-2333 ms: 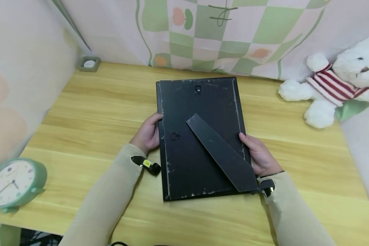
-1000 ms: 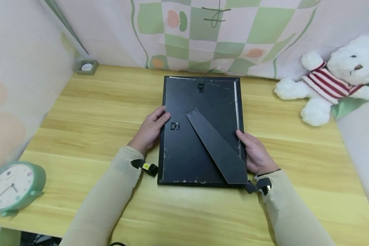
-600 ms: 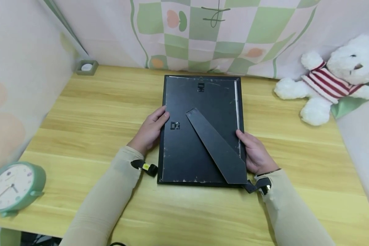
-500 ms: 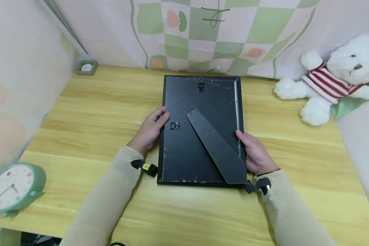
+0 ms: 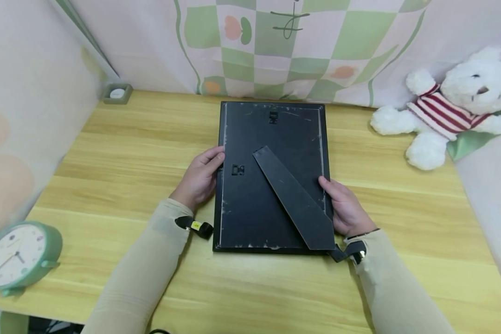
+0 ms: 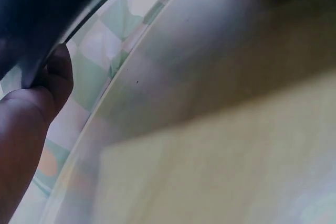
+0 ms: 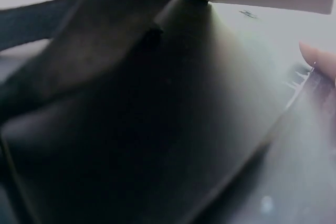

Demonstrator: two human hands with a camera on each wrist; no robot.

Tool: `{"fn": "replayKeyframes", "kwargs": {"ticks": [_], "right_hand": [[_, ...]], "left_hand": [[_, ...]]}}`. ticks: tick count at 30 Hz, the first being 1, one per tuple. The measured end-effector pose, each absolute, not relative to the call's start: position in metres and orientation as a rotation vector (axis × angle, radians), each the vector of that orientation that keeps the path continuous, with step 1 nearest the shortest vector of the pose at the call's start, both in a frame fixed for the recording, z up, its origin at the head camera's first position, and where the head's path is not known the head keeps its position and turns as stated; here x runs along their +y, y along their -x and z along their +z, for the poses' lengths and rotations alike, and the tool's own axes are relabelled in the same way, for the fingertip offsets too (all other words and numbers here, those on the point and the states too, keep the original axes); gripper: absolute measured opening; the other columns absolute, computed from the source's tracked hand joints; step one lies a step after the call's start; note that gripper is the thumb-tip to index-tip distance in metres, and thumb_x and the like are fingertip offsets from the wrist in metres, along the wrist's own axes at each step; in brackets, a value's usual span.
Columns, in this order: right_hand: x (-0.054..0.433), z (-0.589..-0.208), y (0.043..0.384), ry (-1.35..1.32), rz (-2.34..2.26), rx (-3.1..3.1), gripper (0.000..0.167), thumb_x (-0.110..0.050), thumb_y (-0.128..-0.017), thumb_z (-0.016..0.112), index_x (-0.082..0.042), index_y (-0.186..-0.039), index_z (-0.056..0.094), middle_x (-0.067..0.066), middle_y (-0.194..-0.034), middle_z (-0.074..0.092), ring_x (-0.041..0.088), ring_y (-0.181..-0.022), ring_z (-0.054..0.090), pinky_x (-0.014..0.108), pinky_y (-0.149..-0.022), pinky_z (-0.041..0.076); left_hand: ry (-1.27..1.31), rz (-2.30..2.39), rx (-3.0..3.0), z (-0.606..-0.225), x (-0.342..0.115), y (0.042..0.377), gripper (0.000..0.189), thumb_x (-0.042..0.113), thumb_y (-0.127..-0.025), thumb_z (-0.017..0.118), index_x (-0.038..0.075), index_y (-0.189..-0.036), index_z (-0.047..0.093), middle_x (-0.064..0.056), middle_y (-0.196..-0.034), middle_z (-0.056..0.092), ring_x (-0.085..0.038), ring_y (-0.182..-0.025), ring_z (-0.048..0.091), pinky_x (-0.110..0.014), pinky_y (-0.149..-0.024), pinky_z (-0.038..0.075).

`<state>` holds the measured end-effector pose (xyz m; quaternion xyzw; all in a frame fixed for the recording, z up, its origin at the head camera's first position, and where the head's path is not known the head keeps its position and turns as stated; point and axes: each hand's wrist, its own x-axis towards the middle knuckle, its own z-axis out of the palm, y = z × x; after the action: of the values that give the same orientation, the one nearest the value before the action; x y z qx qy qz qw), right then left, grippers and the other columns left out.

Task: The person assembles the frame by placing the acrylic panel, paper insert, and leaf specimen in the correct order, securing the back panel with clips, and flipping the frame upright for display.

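A black picture frame [image 5: 243,208] is held back side up over the wooden table, its edge raised above the tabletop in the left wrist view. A flat easel leg [image 5: 294,197] slants across its back, the wide end toward the lower right. My left hand [image 5: 197,178] grips the frame's left side, thumb near the edge of the backing and fingers underneath. At the opposite side my right hand [image 5: 348,208] holds the right edge, thumb on top. The leg and dark backing [image 7: 210,129] fill much of the right wrist view. The frame's front is hidden.
On the left stands a green alarm clock [image 5: 21,255]. A small grey-green box [image 5: 118,94] with a white round thing sits at the back left corner. A white teddy bear [image 5: 451,106] in a striped shirt leans at the back right. Behind the table hangs a checkered cloth [image 5: 271,51].
Since the oldest frame, the frame has turned a little and its near end has moved away from me. The white strip along its right side, wide half a second ago, is now a thin line.
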<state>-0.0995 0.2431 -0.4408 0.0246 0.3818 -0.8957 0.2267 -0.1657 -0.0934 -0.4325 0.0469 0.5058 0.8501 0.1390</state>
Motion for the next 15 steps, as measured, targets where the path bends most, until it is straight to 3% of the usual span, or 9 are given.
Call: {"fn": "replayKeyframes", "kwargs": {"ticks": [4,7,10,13,15], "right_hand": [[0.2432,-0.4417,0.0998,-0.057,-2.462,1.016,0.026,-0.02,-0.108,0.043,-0.004,-0.115,0.062,0.013,-0.104,0.074,0.022,-0.093,0.074,0.032,-0.08,0.061],[0.2434,-0.442,0.0999,-0.051,-2.462,1.011,0.026,-0.02,-0.109,0.042,-0.004,-0.115,0.062,0.013,-0.104,0.074,0.022,-0.093,0.074,0.032,-0.079,0.061],[0.2436,-0.4422,0.0999,-0.05,-2.468,1.018,0.026,-0.02,-0.109,0.043,-0.004,-0.116,0.062,0.012,-0.104,0.074,0.022,-0.093,0.073,0.031,-0.08,0.061],[0.244,-0.4415,0.099,-0.067,-2.456,1.09,0.024,-0.021,-0.108,0.045,-0.005,-0.118,0.06,0.01,-0.103,0.074,0.02,-0.092,0.073,0.03,-0.079,0.061],[0.2448,-0.4403,0.0978,-0.082,-2.415,1.2,0.024,-0.023,-0.107,0.047,-0.007,-0.124,0.056,0.007,-0.104,0.074,0.018,-0.091,0.073,0.029,-0.078,0.061]], "left_hand": [[-0.136,2.499,1.499,-0.4326,-0.092,0.1659,0.024,0.0,-0.103,0.049,0.015,-0.092,0.065,-0.003,-0.101,0.059,-0.014,-0.086,0.06,-0.023,-0.068,0.056],[-0.149,2.515,1.522,-0.4327,-0.0919,0.1665,0.019,-0.003,-0.102,0.049,0.013,-0.092,0.053,-0.005,-0.105,0.055,-0.015,-0.088,0.059,-0.024,-0.068,0.056],[-0.136,2.503,1.511,-0.4323,-0.0931,0.1672,0.02,-0.003,-0.102,0.048,0.013,-0.112,0.043,-0.01,-0.122,0.056,-0.017,-0.094,0.064,-0.028,-0.073,0.059],[-0.105,2.443,1.5,-0.4308,-0.0961,0.1684,0.051,-0.001,-0.103,0.047,0.019,-0.146,0.026,-0.015,-0.144,0.049,-0.021,-0.099,0.068,-0.034,-0.077,0.061],[-0.103,2.368,1.536,-0.4296,-0.0986,0.1704,0.068,0.0,-0.103,0.047,0.018,-0.158,0.011,-0.015,-0.153,0.042,-0.021,-0.106,0.067,-0.034,-0.083,0.06]]}}
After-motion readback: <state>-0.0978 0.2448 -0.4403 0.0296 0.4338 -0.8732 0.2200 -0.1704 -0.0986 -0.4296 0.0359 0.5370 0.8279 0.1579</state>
